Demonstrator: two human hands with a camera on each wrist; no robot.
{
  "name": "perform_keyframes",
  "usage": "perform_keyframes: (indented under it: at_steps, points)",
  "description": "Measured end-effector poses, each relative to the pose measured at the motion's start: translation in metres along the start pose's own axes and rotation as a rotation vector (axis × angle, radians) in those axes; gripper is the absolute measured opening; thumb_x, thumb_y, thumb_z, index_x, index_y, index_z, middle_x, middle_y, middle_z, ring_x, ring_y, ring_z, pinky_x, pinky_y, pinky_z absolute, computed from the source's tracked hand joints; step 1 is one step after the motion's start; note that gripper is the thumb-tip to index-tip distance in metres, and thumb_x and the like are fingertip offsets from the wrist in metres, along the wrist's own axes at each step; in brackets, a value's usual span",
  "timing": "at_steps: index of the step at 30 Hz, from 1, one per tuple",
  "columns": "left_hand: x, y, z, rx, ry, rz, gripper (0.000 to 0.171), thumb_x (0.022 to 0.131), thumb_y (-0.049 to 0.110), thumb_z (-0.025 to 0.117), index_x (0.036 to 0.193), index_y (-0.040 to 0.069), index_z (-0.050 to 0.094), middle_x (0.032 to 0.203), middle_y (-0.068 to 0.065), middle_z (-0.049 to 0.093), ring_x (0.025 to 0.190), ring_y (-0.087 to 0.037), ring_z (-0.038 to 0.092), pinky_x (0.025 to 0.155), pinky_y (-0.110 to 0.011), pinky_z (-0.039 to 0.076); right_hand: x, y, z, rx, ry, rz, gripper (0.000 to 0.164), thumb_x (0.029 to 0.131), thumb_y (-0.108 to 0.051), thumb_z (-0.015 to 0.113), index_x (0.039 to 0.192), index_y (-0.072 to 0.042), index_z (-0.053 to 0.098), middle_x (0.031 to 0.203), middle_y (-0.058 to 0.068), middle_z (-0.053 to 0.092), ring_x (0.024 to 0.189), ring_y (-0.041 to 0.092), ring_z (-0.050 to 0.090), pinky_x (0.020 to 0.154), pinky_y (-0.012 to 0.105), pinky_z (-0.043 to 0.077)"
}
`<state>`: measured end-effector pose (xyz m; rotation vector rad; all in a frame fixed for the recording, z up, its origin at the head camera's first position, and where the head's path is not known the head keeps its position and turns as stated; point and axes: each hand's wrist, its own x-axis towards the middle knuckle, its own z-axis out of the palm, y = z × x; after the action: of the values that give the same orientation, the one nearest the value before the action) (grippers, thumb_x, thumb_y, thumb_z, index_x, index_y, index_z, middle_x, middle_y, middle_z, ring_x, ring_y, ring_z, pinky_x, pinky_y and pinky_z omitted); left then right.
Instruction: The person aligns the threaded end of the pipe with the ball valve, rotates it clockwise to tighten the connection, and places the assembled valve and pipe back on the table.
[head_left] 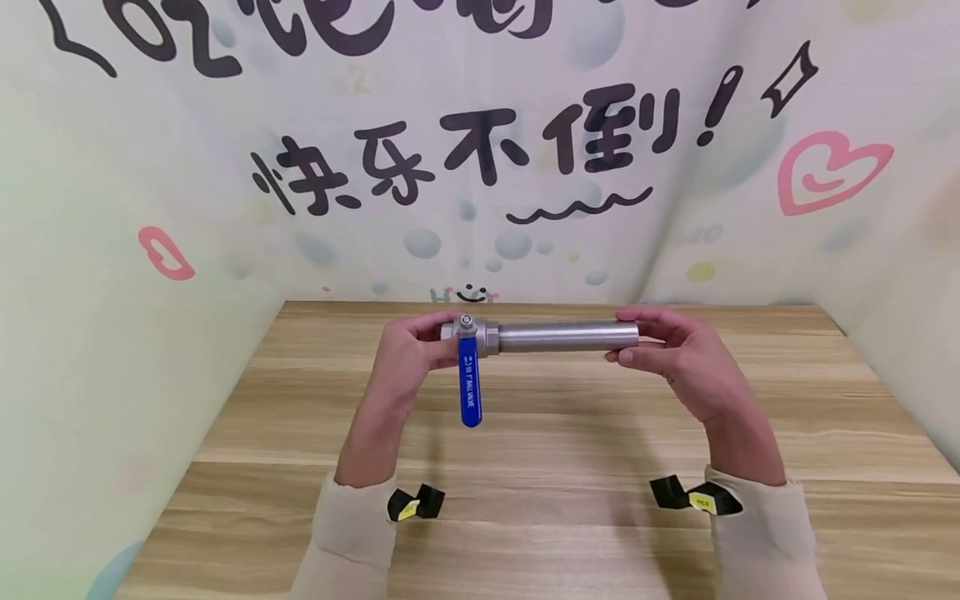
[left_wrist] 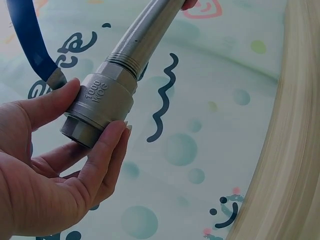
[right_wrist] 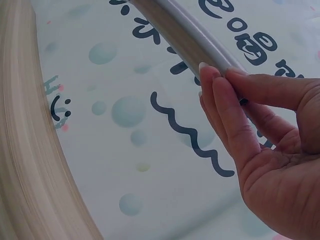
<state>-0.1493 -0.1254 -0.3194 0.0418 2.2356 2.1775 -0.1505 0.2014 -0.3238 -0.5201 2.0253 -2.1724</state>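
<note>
A steel ball valve [left_wrist: 102, 97] with a blue lever handle [head_left: 468, 383] is held up in front of me, its lever pointing down toward me in the head view. My left hand [head_left: 402, 358] grips the valve body between thumb and fingers. A straight metal pipe [head_left: 566, 336] runs rightward from the valve, roughly level; a few threads [left_wrist: 122, 65] show where it enters the valve's hex end. At the pipe's far right end, my right hand [head_left: 686, 358] pinches it between thumb and fingertips. Pipe and valve are joined in one line above the table.
Below the hands lies a wood-grain table [head_left: 540, 500]. A pale printed cloth [head_left: 420, 258] with dark lettering, bubbles and hearts stands behind it and along both sides. Black straps with yellow labels sit at both sleeve cuffs [head_left: 757, 508].
</note>
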Motion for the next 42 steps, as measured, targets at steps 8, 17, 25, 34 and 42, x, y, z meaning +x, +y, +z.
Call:
perform_keyframes:
  at_steps: [8, 17, 25, 34, 42]
  points:
    - [0.0002, 0.0003, 0.0001, -0.007, -0.007, 0.009, 0.029, 0.086, -0.002, 0.063, 0.115, -0.002, 0.069, 0.102, -0.014, 0.064, 0.083, -0.024, 0.061, 0.075, -0.032, 0.059, -0.0018, -0.0030, 0.0003, -0.055, 0.015, 0.037, 0.038, 0.086, 0.004, 0.068, 0.123, 0.001, 0.060, 0.098, 0.006, 0.068, 0.083, 0.019, 0.071, 0.080, 0.028, 0.058]
    - [-0.0005, -0.0002, -0.0012, 0.001, -0.005, 0.005, 0.029, 0.088, -0.002, 0.061, 0.115, -0.002, 0.069, 0.104, -0.016, 0.063, 0.084, -0.024, 0.061, 0.075, -0.031, 0.059, -0.0021, -0.0049, 0.0012, -0.057, 0.008, 0.064, 0.032, 0.088, 0.000, 0.067, 0.120, 0.001, 0.063, 0.099, 0.007, 0.068, 0.084, 0.019, 0.071, 0.081, 0.028, 0.058]
    - [0.0009, -0.0011, -0.0008, -0.021, -0.009, 0.008, 0.030, 0.085, -0.004, 0.063, 0.114, -0.004, 0.068, 0.102, -0.016, 0.064, 0.082, -0.022, 0.062, 0.075, -0.032, 0.060, -0.0009, -0.0049, 0.0021, -0.042, 0.009, 0.063, 0.027, 0.092, -0.005, 0.064, 0.117, 0.005, 0.062, 0.099, 0.007, 0.069, 0.084, 0.019, 0.071, 0.083, 0.030, 0.058]
    - [0.0025, -0.0023, -0.0002, -0.030, -0.009, 0.012, 0.030, 0.084, -0.005, 0.064, 0.114, -0.006, 0.068, 0.101, -0.018, 0.064, 0.080, -0.020, 0.062, 0.073, -0.031, 0.060, -0.0011, -0.0045, 0.0019, -0.053, 0.025, 0.062, 0.031, 0.093, -0.007, 0.064, 0.121, 0.007, 0.059, 0.098, 0.007, 0.069, 0.082, 0.020, 0.071, 0.080, 0.030, 0.059]
    - [0.0008, -0.0009, -0.0005, -0.033, 0.008, 0.005, 0.030, 0.083, -0.005, 0.063, 0.113, -0.004, 0.069, 0.103, -0.017, 0.063, 0.084, -0.022, 0.061, 0.076, -0.032, 0.060, -0.0003, -0.0033, 0.0035, 0.017, 0.027, 0.060, 0.030, 0.090, -0.001, 0.065, 0.120, 0.003, 0.062, 0.100, 0.009, 0.066, 0.083, 0.021, 0.071, 0.080, 0.032, 0.059]
